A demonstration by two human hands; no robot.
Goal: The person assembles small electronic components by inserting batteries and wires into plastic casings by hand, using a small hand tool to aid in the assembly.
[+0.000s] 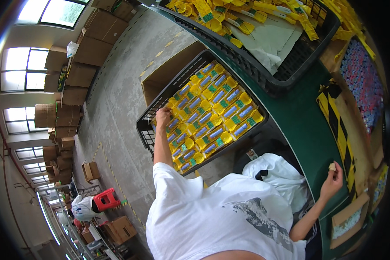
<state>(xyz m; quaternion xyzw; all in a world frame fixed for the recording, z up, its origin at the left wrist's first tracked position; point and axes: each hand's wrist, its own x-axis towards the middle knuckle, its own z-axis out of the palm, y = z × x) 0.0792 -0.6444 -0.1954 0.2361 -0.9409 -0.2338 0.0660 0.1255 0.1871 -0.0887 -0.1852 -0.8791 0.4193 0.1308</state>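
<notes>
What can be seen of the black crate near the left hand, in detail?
The crate is black, apparently plastic, with slotted walls and an open top. It holds slanting rows of yellow pieces bearing blue cylinders and green patches. It sits beside the green table, with brown cardboard along its far side. The left hand is at its left edge; whether it touches the rim is unclear. Its support is hidden.

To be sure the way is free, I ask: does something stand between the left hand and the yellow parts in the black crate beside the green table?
Nothing visible does. The left hand is at the left side of the crate, close by the yellow parts; contact is unclear.
</notes>
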